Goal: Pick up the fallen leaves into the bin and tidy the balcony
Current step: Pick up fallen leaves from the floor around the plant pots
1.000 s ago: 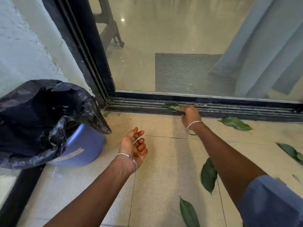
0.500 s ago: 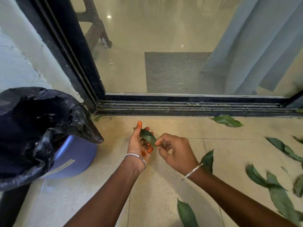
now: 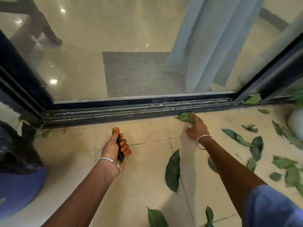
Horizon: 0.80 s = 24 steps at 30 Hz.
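My left hand is curled round a dark green leaf above the tiled floor. My right hand reaches forward to a green leaf that lies by the sliding-door track; its fingers touch the leaf, blurred by motion. The blue bin with a black liner stands at the left edge. Several more leaves lie on the floor: one large leaf between my arms, another leaf near the bottom edge, and a scatter of leaves to the right.
The black sliding-door track runs across the floor ahead, with glass, a grey mat and a blue curtain behind it. A pale round pot sits at the right edge among leaves.
My right hand passed a leaf into my left hand, which closed round it. The right hand then moved forward and right to another leaf by the track. The view shifted right.
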Tool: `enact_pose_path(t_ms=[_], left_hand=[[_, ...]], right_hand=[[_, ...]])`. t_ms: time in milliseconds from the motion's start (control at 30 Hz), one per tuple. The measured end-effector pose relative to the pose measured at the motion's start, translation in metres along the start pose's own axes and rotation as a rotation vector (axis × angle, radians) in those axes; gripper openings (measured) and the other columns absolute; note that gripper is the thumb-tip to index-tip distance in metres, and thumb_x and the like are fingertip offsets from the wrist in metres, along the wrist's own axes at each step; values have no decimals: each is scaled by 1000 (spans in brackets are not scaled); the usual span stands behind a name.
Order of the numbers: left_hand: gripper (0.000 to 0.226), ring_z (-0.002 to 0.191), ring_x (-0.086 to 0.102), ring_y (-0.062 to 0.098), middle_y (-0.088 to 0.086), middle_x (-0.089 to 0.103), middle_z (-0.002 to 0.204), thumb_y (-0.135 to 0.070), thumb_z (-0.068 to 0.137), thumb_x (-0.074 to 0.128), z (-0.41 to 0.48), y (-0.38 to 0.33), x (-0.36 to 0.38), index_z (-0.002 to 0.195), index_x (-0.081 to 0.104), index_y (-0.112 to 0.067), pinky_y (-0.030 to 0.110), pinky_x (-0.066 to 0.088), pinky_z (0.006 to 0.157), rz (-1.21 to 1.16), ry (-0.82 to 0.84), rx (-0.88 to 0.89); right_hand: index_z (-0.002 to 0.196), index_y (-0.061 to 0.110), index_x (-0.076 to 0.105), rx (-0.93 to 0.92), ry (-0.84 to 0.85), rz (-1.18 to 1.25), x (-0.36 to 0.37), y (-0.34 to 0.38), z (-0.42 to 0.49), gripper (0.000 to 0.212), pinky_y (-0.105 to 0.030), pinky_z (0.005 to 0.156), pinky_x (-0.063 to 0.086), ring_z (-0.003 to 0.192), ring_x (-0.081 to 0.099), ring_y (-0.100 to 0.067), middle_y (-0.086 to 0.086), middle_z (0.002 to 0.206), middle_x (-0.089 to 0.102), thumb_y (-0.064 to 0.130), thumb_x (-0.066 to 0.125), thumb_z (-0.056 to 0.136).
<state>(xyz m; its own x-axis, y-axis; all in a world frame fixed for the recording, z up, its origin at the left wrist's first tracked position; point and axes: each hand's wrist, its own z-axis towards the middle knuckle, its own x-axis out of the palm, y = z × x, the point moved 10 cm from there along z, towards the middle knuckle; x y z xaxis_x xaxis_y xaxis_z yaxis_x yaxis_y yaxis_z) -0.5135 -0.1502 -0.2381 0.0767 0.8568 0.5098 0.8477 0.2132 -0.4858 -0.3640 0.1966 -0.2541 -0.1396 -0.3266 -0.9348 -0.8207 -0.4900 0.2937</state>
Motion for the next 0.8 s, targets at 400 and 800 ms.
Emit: enact_pose_path(t_ms=[400, 800], left_hand=[[21, 41, 36, 8, -5, 38, 54, -36, 96, 58, -16, 28, -8, 91, 61, -16, 18, 34, 38, 88, 4, -5], [43, 58, 58, 13, 1, 61, 70, -58, 78, 71, -42, 48, 8, 93, 66, -17, 26, 47, 55, 180, 175, 22]], right_hand=[[99, 4, 68, -163, -305, 39, -19, 45, -60, 14, -38, 71, 51, 85, 62, -36, -16, 89, 70, 10, 60, 89], [85, 10, 66, -352, 56, 871, -6, 193, -228, 12, -23, 55, 53, 58, 63, -7, 3, 69, 65, 10, 77, 81]])
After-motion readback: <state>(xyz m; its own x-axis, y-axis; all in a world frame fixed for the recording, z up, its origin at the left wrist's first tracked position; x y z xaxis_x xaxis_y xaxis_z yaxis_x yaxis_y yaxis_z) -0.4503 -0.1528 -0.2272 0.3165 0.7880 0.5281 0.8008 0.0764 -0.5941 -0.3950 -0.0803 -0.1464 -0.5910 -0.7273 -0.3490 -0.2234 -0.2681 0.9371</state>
